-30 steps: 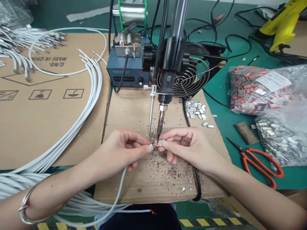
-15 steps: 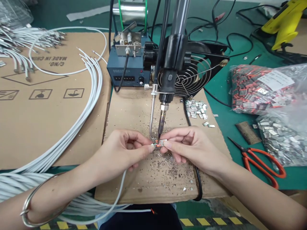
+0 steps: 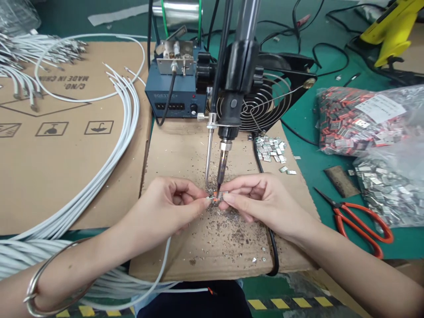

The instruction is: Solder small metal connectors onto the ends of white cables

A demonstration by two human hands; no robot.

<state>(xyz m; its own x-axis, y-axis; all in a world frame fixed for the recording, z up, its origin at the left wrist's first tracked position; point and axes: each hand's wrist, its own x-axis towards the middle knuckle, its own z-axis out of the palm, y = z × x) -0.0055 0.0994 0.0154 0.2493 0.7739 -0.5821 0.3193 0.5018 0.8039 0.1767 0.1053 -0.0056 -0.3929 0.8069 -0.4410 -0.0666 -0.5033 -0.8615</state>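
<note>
My left hand (image 3: 175,205) pinches the end of a white cable (image 3: 166,256) between thumb and forefinger. The rest of this cable hangs from under the hand toward the board's front edge. Opposite it, my right hand (image 3: 268,201) is closed on a small metal connector (image 3: 225,193) with orange at its inner end. Cable end and connector meet right under the soldering iron (image 3: 223,161); the fingertips hide whether they touch. Its tip comes down at the orange part. Beside the iron, a thin bent solder feed tube (image 3: 208,154) ends at the same spot.
Behind stand a blue solder feeder (image 3: 175,99) and a fan (image 3: 265,101). Loose metal connectors (image 3: 271,149) lie back right on the cardboard (image 3: 179,150). Bags of orange parts (image 3: 347,119) and metal parts (image 3: 377,181), and orange-handled cutters (image 3: 361,221), are right. White cables (image 3: 122,141) spread left.
The connector and cable end have shifted very slightly under the iron's tip, and less of the connector shows past my right fingers. Both hands keep their pinch; the view has moved a little.
</note>
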